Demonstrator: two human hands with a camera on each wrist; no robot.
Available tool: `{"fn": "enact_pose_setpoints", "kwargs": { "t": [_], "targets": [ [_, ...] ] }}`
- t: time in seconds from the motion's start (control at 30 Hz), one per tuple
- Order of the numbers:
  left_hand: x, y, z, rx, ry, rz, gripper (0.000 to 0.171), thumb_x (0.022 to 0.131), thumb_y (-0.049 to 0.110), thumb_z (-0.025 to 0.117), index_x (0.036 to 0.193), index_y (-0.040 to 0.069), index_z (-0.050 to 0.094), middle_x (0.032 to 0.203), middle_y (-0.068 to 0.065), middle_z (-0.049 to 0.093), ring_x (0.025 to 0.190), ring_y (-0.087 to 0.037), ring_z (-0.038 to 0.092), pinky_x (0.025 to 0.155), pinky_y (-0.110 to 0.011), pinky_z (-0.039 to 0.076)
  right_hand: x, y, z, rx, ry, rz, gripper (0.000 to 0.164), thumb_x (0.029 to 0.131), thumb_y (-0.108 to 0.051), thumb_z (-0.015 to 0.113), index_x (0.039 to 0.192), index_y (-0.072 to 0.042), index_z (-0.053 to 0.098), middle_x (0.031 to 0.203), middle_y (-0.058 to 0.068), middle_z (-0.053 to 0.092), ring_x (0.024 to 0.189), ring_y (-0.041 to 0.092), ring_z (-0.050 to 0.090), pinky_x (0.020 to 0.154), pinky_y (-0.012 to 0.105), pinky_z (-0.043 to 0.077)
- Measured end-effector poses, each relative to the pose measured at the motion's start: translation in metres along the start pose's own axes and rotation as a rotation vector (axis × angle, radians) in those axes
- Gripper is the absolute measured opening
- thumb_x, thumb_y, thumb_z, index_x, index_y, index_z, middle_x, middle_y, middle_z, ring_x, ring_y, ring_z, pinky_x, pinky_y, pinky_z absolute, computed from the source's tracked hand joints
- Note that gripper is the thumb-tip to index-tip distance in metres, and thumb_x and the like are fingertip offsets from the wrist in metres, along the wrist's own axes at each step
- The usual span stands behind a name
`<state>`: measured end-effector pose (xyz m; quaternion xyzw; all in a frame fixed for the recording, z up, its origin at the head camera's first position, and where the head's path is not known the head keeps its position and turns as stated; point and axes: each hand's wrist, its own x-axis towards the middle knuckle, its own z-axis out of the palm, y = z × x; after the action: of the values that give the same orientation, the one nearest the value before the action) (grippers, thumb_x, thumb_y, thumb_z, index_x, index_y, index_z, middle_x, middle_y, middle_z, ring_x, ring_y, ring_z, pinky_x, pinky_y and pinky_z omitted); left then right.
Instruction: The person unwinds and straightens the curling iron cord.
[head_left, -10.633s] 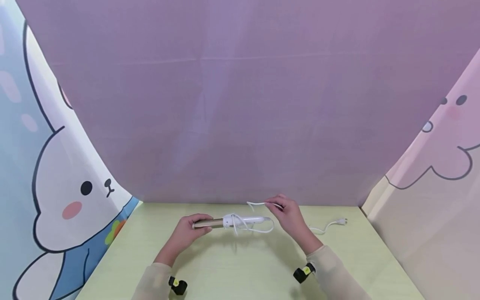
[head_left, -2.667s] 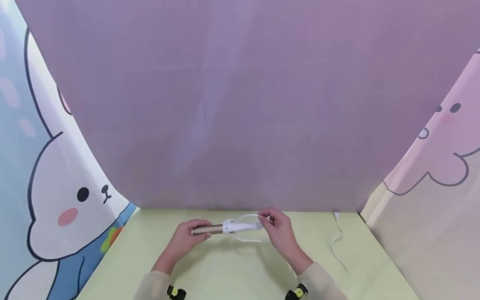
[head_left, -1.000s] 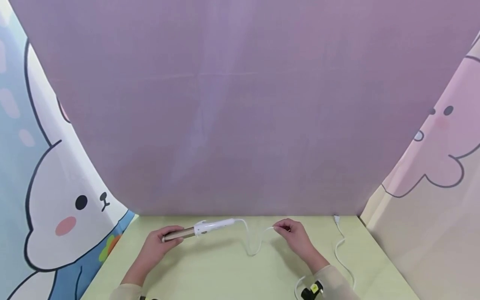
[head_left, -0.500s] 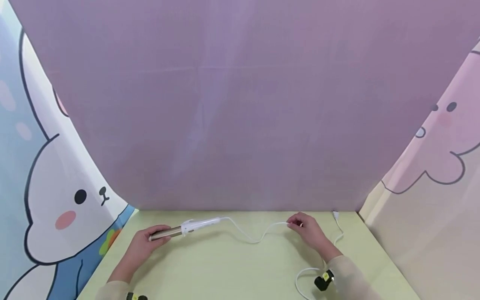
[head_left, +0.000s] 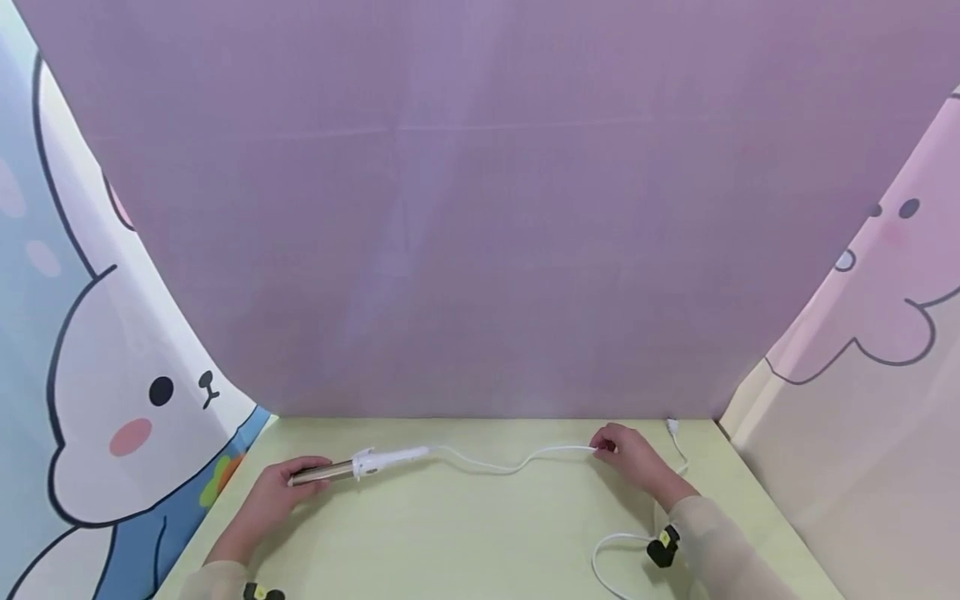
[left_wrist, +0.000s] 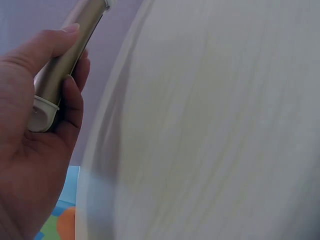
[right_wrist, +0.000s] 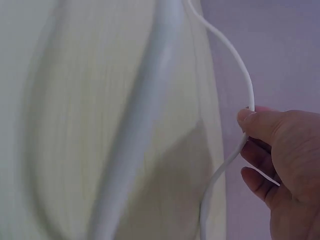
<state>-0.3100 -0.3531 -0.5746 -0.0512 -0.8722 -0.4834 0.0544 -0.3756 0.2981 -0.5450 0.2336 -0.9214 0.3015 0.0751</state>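
Note:
A curling iron (head_left: 390,458) with a white handle and gold barrel (head_left: 322,473) lies tilted at the left over the table, its handle toward the middle. My left hand (head_left: 272,493) grips the barrel's end; in the left wrist view the thumb lies along the gold barrel (left_wrist: 75,55) and fingers curl around behind it. From the handle a white cord (head_left: 498,469) runs in a shallow wave to my right hand (head_left: 628,457). Thumb and fingertips pinch this cord, as the right wrist view shows with the cord (right_wrist: 245,75) passing between them.
The pale yellow-green table (head_left: 465,533) meets a purple backdrop (head_left: 480,250) behind. A white plug (head_left: 672,426) rests at the table's back right. More cord loops (head_left: 600,550) near the right wrist. Cartoon-printed cloths (head_left: 120,375) flank the table.
The cord, wrapped around the handle at first, is now unwound and drawn out. My hands have moved apart, curling iron to the left, pinched cord to the right. The plug has shifted to the back edge.

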Motion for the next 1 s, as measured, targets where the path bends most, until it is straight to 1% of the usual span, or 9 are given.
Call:
{"fn": "enact_pose_setpoints", "kwargs": {
  "t": [0.13, 0.27, 0.37, 0.5, 0.57, 0.63, 0.8, 0.87, 1.0],
  "targets": [
    [0.001, -0.002, 0.000, 0.029, -0.041, -0.015, 0.036, 0.095, 0.019, 0.090, 0.129, 0.009, 0.081, 0.124, -0.008, 0.080, 0.113, -0.021, 0.069, 0.093, -0.028, 0.054, 0.001, 0.011, 0.001, -0.023, 0.003, 0.025, 0.009, 0.098, 0.005, 0.079, 0.101, -0.003, 0.078, 0.093, -0.005, 0.068, 0.086, 0.011, 0.062, 0.078, 0.032, 0.056],
    [0.001, -0.006, 0.001, 0.055, -0.072, -0.023, 0.036, 0.095, 0.020, 0.090, 0.128, 0.010, 0.081, 0.126, -0.007, 0.079, 0.119, -0.027, 0.069, 0.099, -0.034, 0.052, 0.003, 0.023, 0.005, -0.039, 0.003, 0.032, 0.012, 0.096, 0.007, 0.079, 0.098, -0.004, 0.078, 0.092, -0.005, 0.068, 0.086, 0.012, 0.062, 0.077, 0.033, 0.056],
    [0.004, -0.010, 0.003, 0.060, -0.085, -0.027, 0.036, 0.095, 0.021, 0.090, 0.129, 0.010, 0.080, 0.127, -0.007, 0.079, 0.122, -0.029, 0.068, 0.103, -0.039, 0.051, 0.005, 0.029, 0.006, -0.042, -0.001, 0.049, 0.014, 0.096, 0.007, 0.079, 0.095, -0.007, 0.077, 0.090, -0.005, 0.068, 0.084, 0.011, 0.061, 0.077, 0.032, 0.055],
    [0.008, -0.012, 0.004, 0.073, -0.085, -0.041, 0.036, 0.095, 0.023, 0.090, 0.129, 0.013, 0.081, 0.127, -0.006, 0.079, 0.123, -0.028, 0.067, 0.106, -0.045, 0.049, 0.004, 0.036, 0.005, -0.045, -0.004, 0.055, 0.014, 0.095, 0.007, 0.080, 0.095, -0.007, 0.077, 0.089, -0.005, 0.069, 0.083, 0.011, 0.060, 0.076, 0.033, 0.055],
    [0.009, -0.013, 0.004, 0.087, -0.085, -0.037, 0.036, 0.096, 0.023, 0.090, 0.129, 0.013, 0.081, 0.128, -0.006, 0.079, 0.122, -0.028, 0.067, 0.106, -0.047, 0.049, 0.003, 0.039, 0.005, -0.054, -0.005, 0.046, 0.015, 0.095, 0.007, 0.080, 0.095, -0.007, 0.077, 0.090, -0.005, 0.069, 0.084, 0.011, 0.060, 0.076, 0.033, 0.055],
    [0.009, -0.013, 0.004, 0.092, -0.083, -0.040, 0.035, 0.096, 0.023, 0.090, 0.129, 0.014, 0.081, 0.127, -0.005, 0.079, 0.121, -0.026, 0.068, 0.106, -0.046, 0.049, 0.001, 0.042, 0.005, -0.057, -0.008, 0.046, 0.016, 0.094, 0.008, 0.081, 0.095, -0.008, 0.077, 0.090, -0.005, 0.069, 0.084, 0.011, 0.060, 0.077, 0.033, 0.055],
    [0.011, -0.015, 0.002, 0.132, -0.080, -0.005, 0.035, 0.095, 0.023, 0.091, 0.127, 0.014, 0.082, 0.125, -0.004, 0.079, 0.117, -0.025, 0.069, 0.101, -0.042, 0.053, -0.001, 0.047, 0.005, -0.064, 0.001, 0.029, 0.015, 0.094, 0.007, 0.081, 0.095, -0.008, 0.079, 0.089, -0.005, 0.068, 0.084, 0.011, 0.061, 0.078, 0.034, 0.056],
    [0.011, -0.016, 0.002, 0.150, -0.078, 0.006, 0.035, 0.094, 0.023, 0.091, 0.126, 0.013, 0.082, 0.124, -0.005, 0.079, 0.117, -0.026, 0.069, 0.100, -0.044, 0.054, -0.002, 0.049, 0.004, -0.063, 0.007, 0.032, 0.014, 0.094, 0.006, 0.082, 0.096, -0.007, 0.080, 0.090, -0.005, 0.069, 0.084, 0.011, 0.062, 0.079, 0.034, 0.057],
    [0.011, -0.015, 0.002, 0.160, -0.075, -0.012, 0.034, 0.094, 0.022, 0.092, 0.125, 0.013, 0.082, 0.124, -0.005, 0.079, 0.117, -0.027, 0.069, 0.101, -0.048, 0.053, -0.006, 0.052, 0.002, -0.046, 0.014, 0.059, 0.013, 0.094, 0.006, 0.082, 0.098, -0.007, 0.081, 0.092, -0.003, 0.071, 0.087, 0.012, 0.065, 0.081, 0.034, 0.058]
  ]
}}
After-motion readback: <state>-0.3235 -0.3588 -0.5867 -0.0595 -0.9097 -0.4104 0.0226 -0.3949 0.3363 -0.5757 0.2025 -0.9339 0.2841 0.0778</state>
